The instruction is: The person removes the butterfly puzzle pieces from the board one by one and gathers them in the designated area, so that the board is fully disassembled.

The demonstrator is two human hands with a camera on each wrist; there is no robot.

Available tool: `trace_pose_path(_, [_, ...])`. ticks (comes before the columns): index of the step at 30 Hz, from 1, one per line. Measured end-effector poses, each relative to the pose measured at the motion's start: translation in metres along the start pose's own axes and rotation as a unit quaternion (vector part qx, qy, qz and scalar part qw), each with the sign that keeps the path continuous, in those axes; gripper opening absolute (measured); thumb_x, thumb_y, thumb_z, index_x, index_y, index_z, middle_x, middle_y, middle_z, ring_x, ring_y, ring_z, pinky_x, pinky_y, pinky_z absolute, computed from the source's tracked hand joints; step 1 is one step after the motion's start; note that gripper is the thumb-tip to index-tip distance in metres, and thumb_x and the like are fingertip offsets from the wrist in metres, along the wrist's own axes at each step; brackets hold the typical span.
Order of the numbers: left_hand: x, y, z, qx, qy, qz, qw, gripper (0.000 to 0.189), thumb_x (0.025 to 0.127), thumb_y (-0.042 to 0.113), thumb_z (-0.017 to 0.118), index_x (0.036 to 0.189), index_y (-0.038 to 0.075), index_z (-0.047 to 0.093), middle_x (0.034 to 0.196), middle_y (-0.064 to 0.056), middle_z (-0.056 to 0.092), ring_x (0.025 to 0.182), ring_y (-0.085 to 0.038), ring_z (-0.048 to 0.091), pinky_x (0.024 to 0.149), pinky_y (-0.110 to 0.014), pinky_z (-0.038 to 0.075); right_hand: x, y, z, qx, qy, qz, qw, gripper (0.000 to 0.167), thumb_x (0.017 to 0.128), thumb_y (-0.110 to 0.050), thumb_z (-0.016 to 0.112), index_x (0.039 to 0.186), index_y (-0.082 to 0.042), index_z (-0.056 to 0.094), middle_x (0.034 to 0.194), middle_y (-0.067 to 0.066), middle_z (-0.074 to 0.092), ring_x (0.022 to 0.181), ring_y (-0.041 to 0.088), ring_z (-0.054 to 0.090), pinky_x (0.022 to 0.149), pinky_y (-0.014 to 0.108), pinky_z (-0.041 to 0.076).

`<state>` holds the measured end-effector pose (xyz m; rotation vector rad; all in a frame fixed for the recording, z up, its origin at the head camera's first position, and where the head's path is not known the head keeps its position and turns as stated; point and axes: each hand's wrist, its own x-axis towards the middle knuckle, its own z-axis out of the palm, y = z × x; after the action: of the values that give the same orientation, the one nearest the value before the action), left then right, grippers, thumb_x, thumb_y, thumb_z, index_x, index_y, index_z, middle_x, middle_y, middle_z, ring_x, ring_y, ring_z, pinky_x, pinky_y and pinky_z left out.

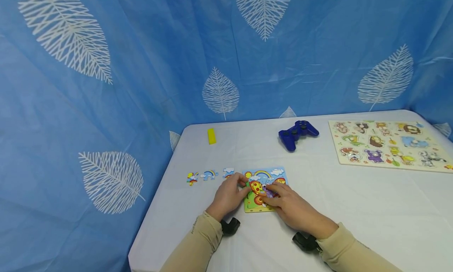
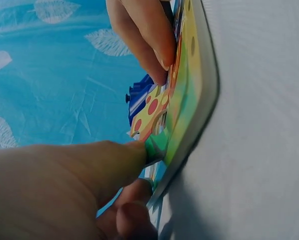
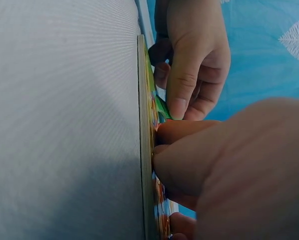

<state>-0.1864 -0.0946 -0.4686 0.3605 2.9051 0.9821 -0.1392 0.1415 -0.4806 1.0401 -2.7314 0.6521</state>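
Observation:
A colourful jigsaw board (image 1: pixel 251 208) with a rainbow and mushroom picture lies flat on the white table between both hands. At its left side, my left hand (image 1: pixel 226 197) pinches a green puzzle piece (image 2: pixel 157 147) between thumb and fingers, tilted up from the board. Beside it, a yellow piece with red spots (image 2: pixel 150 111) stands slightly raised in the left wrist view. My right hand (image 1: pixel 295 209) comes in from the right, its extended fingertips pressing on the middle of the picture. Those fingers hide part of the board.
Left of the board lie three loose puzzle pieces: one multicoloured (image 1: pixel 192 178), one with a rainbow (image 1: pixel 209 174), one with a cloud (image 1: pixel 228 171). Farther back are a yellow block (image 1: pixel 211 136) and a blue game controller (image 1: pixel 298 134). An animal peg puzzle (image 1: pixel 385 144) lies at the right.

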Motion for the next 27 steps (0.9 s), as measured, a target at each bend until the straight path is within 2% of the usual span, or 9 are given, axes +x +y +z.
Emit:
trace_pose_path(8, [-0.0004, -0.0014, 0.0015, -0.033, 0.011, 0.001, 0.9994, 0.017, 0.098, 0.026, 0.073, 0.11, 0.018, 0.064, 0.101, 0.005, 0.07, 0.07, -0.004, 0.055, 0.064, -0.024, 0.045, -0.0009, -0.0007, 0.0, -0.002, -0.002, 0.015, 0.9999, 0.039, 0.094, -0.004, 0.071, 0.13, -0.018, 0.073, 0.144, 0.021, 0.057, 0.134, 0.045, 0.051, 0.108, 0.059, 0.043])
trace_pose_path(16, [-0.0004, -0.0004, 0.0017, -0.056, 0.014, -0.007, 0.9983, 0.016, 0.097, 0.028, 0.073, 0.108, 0.02, 0.065, 0.1, 0.006, 0.072, 0.071, -0.003, 0.057, 0.066, -0.024, 0.047, -0.0018, -0.0011, -0.0006, -0.009, 0.003, -0.001, 1.0, 0.042, 0.095, -0.005, 0.07, 0.134, -0.022, 0.071, 0.144, 0.021, 0.057, 0.133, 0.045, 0.052, 0.106, 0.06, 0.045])
trace_pose_path(23, [-0.0004, 0.0002, 0.0003, -0.059, 0.011, -0.011, 0.9981, 0.015, 0.098, 0.029, 0.071, 0.109, 0.021, 0.065, 0.1, 0.007, 0.072, 0.072, -0.003, 0.057, 0.067, -0.025, 0.047, -0.0016, -0.005, -0.0025, -0.044, -0.017, -0.015, 0.9988, 0.052, 0.094, 0.003, 0.062, 0.137, -0.027, 0.068, 0.145, 0.023, 0.051, 0.135, 0.047, 0.048, 0.098, 0.064, 0.048])
trace_pose_path(27, [-0.0017, -0.0006, -0.0009, -0.065, 0.016, -0.011, 0.9977, 0.014, 0.098, 0.029, 0.072, 0.108, 0.021, 0.065, 0.098, 0.007, 0.071, 0.071, -0.004, 0.057, 0.065, -0.025, 0.046, 0.0001, -0.0057, -0.0003, -0.05, -0.021, -0.017, 0.9984, 0.051, 0.095, 0.002, 0.062, 0.137, -0.026, 0.068, 0.145, 0.023, 0.051, 0.135, 0.047, 0.048, 0.097, 0.064, 0.048])
